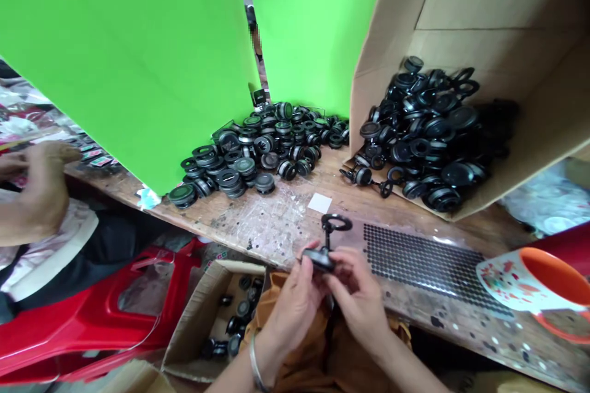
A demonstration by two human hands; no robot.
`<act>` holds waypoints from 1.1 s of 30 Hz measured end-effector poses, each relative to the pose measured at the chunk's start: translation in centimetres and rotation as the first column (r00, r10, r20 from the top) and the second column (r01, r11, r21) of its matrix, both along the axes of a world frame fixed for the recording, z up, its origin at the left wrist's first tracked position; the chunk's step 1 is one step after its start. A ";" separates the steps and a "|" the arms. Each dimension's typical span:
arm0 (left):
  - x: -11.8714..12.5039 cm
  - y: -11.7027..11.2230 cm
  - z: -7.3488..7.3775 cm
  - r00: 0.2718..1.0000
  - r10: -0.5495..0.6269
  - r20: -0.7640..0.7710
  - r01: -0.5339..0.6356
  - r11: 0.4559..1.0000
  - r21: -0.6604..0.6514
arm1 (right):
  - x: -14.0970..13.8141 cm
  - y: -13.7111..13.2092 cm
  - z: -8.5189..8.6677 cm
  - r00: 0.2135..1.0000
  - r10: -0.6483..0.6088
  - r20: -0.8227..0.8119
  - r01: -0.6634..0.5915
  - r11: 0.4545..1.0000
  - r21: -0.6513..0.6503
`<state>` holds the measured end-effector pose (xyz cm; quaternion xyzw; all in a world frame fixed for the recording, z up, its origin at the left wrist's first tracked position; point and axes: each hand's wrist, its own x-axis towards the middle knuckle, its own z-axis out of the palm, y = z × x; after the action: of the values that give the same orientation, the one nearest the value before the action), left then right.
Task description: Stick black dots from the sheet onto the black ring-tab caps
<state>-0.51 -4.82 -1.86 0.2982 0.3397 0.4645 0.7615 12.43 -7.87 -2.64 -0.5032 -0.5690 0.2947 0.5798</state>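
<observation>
Our left hand (295, 298) and right hand (359, 288) pinch the part (318, 259), ring (325, 221) above closed fingertips (306, 265), at the near edge of the table (332, 166).

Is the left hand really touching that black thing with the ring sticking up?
Touching. The head view shows the left hand gripping the black ringed piece, with its thumb against the near edge.

Bright green panels (124, 61) behind worn wooden bench (332, 166); red chair (59, 338) at left.
</observation>
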 end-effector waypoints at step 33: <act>-2.0 1.9 -1.5 0.885 0.224 -0.408 -0.181 0.973 0.142 | 8.5 3.9 -2.6 0.537 -0.070 0.841 0.212 0.976 -0.055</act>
<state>-2.56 -2.92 -3.37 0.3922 0.5015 0.4825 0.6016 20.95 -3.98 -5.23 -0.6687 -0.7093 0.0147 0.2225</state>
